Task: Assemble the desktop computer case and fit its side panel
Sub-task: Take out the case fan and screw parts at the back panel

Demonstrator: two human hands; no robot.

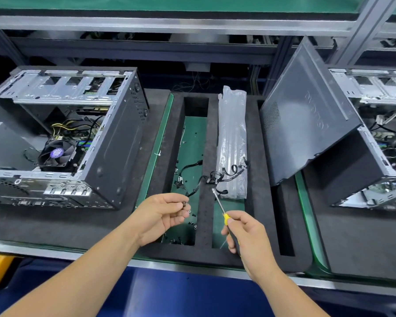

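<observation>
over the black foam tray (pixel 204 225), the left hand (pixel 162 216) pinches a small screw (pixel 183 204) and the right hand (pixel 245 234) grips a screwdriver (pixel 222 209), likely about to screw something into the open case (pixel 114 143) at left, side panel (pixel 306 110) leaning at right.

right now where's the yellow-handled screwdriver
In the head view, the yellow-handled screwdriver is in the right hand, low centre-right, tip pointing up-left toward the black cable bundle.

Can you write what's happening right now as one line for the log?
left hand: pinches small screw | right hand: grips screwdriver | open computer case: left | side panel: leaning, not fitted
</observation>
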